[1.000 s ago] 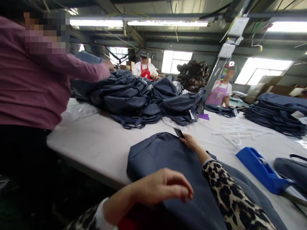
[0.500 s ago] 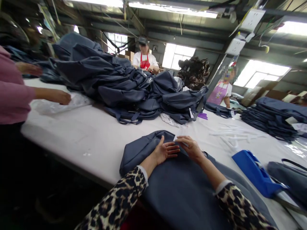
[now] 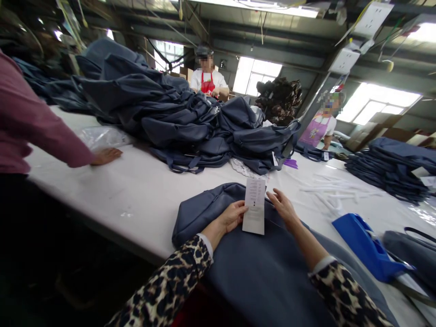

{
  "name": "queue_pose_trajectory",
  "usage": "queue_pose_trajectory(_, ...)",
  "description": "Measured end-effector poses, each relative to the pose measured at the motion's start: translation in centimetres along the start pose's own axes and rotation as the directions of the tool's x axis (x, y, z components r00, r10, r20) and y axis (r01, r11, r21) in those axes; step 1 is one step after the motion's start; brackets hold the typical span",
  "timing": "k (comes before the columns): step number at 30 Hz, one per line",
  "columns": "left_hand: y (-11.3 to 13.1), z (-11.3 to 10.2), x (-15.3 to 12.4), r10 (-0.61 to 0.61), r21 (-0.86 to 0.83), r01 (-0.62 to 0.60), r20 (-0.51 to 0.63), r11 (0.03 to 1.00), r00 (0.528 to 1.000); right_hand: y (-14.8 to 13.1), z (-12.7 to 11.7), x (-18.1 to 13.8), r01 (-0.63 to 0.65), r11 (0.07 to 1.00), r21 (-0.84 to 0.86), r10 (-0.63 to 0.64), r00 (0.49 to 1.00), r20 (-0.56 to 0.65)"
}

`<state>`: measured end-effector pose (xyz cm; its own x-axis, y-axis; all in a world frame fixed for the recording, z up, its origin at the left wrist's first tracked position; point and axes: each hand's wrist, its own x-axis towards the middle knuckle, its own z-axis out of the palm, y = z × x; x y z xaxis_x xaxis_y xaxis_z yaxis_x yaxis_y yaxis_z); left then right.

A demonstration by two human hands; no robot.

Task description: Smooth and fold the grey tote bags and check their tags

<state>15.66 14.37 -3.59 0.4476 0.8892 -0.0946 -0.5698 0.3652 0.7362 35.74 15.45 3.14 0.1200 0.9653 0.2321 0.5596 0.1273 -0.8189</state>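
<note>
A dark blue bag (image 3: 252,268) lies on the white table in front of me. Over its upper part a white printed tag (image 3: 254,206) stands unfolded, its small text facing me. My left hand (image 3: 233,217) pinches the tag's left edge between thumb and fingers. Just right of the tag, my right hand (image 3: 282,206) is raised over the bag with its fingers apart, holding nothing.
A big heap of dark blue bags (image 3: 184,122) covers the table's far side. To the right are a blue tape dispenser (image 3: 366,247), white strips (image 3: 334,190) and a stack of bags (image 3: 388,168). A co-worker's hand (image 3: 106,156) rests on the table (image 3: 102,195) at left.
The tag has come upright and opened out, and my left hand has closed on its edge. My right hand has moved off it to the right. The co-worker's hand at left has come down onto the table.
</note>
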Motion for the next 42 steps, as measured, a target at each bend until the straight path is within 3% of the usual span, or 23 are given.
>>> queue_pose_trajectory(5, -0.1, 0.0, -0.1, 0.009, 0.023, -0.009, 0.017, 1.0, 1.0, -0.4, 1.8, 2.2, -0.019, 0.993, 0.12, 0.006, 0.994, 0.106)
queue_pose_trajectory(11, -0.5, -0.5, 0.6, 0.019, -0.021, -0.02, -0.02, 1.0, 1.0, -0.5, 2.1, -0.4, 0.125, 0.974, 0.19, -0.165, 0.963, 0.211)
queue_pose_trajectory(18, -0.4, -0.5, 0.8, 0.025, -0.088, -0.026, -0.015, 0.996, 1.0, 0.5, 1.0, -4.0, 0.39, 0.904, -0.178, -0.313, 0.884, 0.348)
queue_pose_trajectory(21, -0.6, -0.4, 0.7, 0.066, -0.081, -0.068, -0.024, 0.994, 0.998, 0.1, 0.4, -4.4, 0.425, 0.852, -0.306, -0.259, 0.849, 0.46)
queue_pose_trajectory(26, -1.1, -0.6, 0.7, 0.109, -0.065, -0.111, -0.034, 0.992, 0.993, -1.9, -0.8, -4.8, 0.413, 0.794, -0.446, -0.019, 0.75, 0.661)
queue_pose_trajectory(28, -1.1, -0.5, 0.7, 0.122, -0.057, -0.123, -0.026, 0.991, 0.992, -2.5, -0.5, -5.1, 0.443, 0.748, -0.495, -0.031, 0.768, 0.64)
queue_pose_trajectory(31, -1.0, -0.3, 0.5, 0.129, -0.042, -0.13, -0.005, 0.991, 0.992, -2.7, 0.8, -5.8, 0.505, 0.624, -0.597, -0.189, 0.838, 0.512)
queue_pose_trajectory(33, -0.9, -0.2, 0.4, 0.131, -0.03, -0.131, 0.003, 0.991, 0.991, -2.4, 1.9, -6.1, 0.527, 0.573, -0.627, -0.28, 0.846, 0.454)
queue_pose_trajectory(42, -0.8, 0.0, 0.1, 0.12, -0.027, -0.119, 0.006, 0.992, 0.993, -2.0, 2.5, -5.9, 0.475, 0.719, -0.507, -0.307, 0.872, 0.382)
